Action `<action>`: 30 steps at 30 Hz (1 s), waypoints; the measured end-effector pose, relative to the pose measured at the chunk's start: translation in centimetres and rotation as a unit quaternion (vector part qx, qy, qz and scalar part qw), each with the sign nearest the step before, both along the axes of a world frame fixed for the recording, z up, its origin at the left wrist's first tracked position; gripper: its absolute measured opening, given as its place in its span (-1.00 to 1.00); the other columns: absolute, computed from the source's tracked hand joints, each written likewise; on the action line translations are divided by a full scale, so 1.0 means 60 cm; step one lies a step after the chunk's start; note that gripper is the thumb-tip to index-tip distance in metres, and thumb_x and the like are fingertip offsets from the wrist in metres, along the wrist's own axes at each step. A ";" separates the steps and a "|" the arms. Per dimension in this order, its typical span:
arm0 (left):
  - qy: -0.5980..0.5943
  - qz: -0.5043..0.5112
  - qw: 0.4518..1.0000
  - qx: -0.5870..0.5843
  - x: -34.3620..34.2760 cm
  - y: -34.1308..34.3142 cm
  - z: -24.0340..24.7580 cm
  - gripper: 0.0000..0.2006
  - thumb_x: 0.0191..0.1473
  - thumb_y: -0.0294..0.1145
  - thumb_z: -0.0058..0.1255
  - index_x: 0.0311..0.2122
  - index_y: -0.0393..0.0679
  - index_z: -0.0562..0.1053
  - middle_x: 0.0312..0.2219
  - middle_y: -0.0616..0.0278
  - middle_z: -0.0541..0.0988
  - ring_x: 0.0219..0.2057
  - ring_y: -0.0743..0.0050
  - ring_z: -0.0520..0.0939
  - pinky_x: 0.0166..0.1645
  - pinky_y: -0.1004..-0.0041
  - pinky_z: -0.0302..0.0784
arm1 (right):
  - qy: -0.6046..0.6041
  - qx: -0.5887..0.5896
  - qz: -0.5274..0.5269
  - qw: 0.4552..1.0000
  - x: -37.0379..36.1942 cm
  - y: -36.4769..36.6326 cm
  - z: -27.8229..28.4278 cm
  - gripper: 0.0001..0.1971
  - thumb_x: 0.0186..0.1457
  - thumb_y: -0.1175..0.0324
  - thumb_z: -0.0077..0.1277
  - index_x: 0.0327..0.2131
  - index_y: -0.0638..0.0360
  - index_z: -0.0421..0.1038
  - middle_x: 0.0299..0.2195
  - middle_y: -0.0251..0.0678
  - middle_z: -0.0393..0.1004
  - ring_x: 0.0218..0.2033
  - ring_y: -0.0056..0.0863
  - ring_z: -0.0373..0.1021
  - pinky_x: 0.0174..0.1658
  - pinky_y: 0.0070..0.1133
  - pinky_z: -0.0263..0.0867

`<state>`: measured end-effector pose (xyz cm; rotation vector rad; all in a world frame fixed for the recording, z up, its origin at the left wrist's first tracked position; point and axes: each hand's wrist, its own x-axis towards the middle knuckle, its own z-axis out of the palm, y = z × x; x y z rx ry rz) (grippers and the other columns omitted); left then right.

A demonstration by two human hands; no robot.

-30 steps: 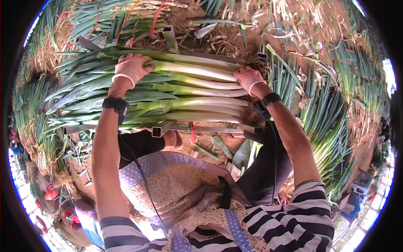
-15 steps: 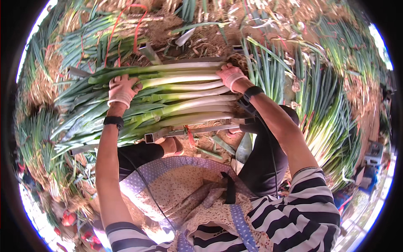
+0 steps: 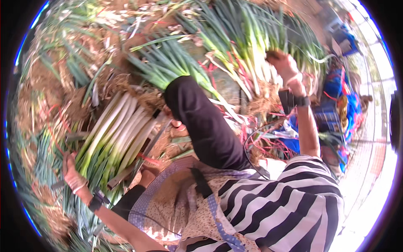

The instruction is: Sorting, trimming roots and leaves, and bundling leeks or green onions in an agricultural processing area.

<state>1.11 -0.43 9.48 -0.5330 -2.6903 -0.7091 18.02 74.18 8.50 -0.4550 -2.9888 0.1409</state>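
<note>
A row of thick leeks (image 3: 110,122) lies across a low metal frame (image 3: 121,176) at the left, white stems pointing away and roots at the far end. My left hand (image 3: 74,173), in a pale glove, rests at the outer edge of this row by the green leaves, its fingers stretched out. Far to the right, my right hand (image 3: 287,69) reaches over the white stems of a big pile of leeks (image 3: 252,42). Motion smears its fingers, so whether they grip a stem cannot be made out.
Between the two lots, a smaller leek bunch (image 3: 168,63) lies beyond my bent knee (image 3: 189,96). Red ties (image 3: 268,143) lie tangled beside my right forearm. Blue bags and crates (image 3: 331,117) stand at the right. Loose leaves and husks litter the soil.
The view has swung to the right. My right hand has left the root end of the leeks on the frame and moved to the right-hand pile. My left hand stays by the leaves.
</note>
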 end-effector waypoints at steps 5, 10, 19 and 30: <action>-0.040 -0.116 0.992 -0.008 -0.014 0.288 0.047 -0.72 0.14 -0.56 -0.26 -0.03 -0.34 0.33 -0.12 0.08 0.47 -0.13 0.25 0.51 0.05 0.38 0.42 | -0.132 -0.118 -0.227 0.958 0.272 0.039 -0.260 -0.71 -0.02 0.07 0.04 -0.24 -0.07 0.47 -0.42 -0.26 0.53 -0.38 -0.29 0.47 -0.31 -0.47 0.39; -0.377 -0.284 0.783 0.406 0.020 0.584 0.029 -0.42 0.15 -0.10 -0.17 0.12 -0.36 0.14 0.02 0.05 0.35 -0.05 0.20 0.47 0.14 0.28 0.29 | -0.087 -0.325 -0.291 0.895 0.225 -0.008 -0.446 -0.64 -0.07 0.18 0.05 -0.15 0.03 0.42 -0.29 -0.09 0.49 -0.24 -0.21 0.43 -0.18 -0.42 0.34; -0.671 -0.057 0.473 0.569 0.065 0.857 -0.111 -0.78 0.09 -0.33 -0.03 -0.22 -0.25 0.42 -0.42 0.20 0.53 -0.39 0.40 0.57 -0.19 0.47 0.52 | -0.119 -0.221 -0.342 0.906 0.079 0.041 -0.568 -0.54 -0.18 0.21 0.10 -0.13 0.09 0.32 -0.13 -0.09 0.38 -0.10 -0.05 0.33 -0.06 -0.31 0.28; -0.676 -0.035 0.488 0.552 0.050 0.874 -0.120 -0.79 0.09 -0.28 -0.01 -0.23 -0.17 0.43 -0.47 0.20 0.52 -0.40 0.36 0.54 -0.22 0.43 0.50 | -0.188 -0.325 -0.373 0.848 0.057 -0.023 -0.565 -0.59 -0.24 0.08 0.14 -0.32 0.15 0.47 -0.33 -0.09 0.51 -0.25 -0.16 0.44 -0.17 -0.40 0.35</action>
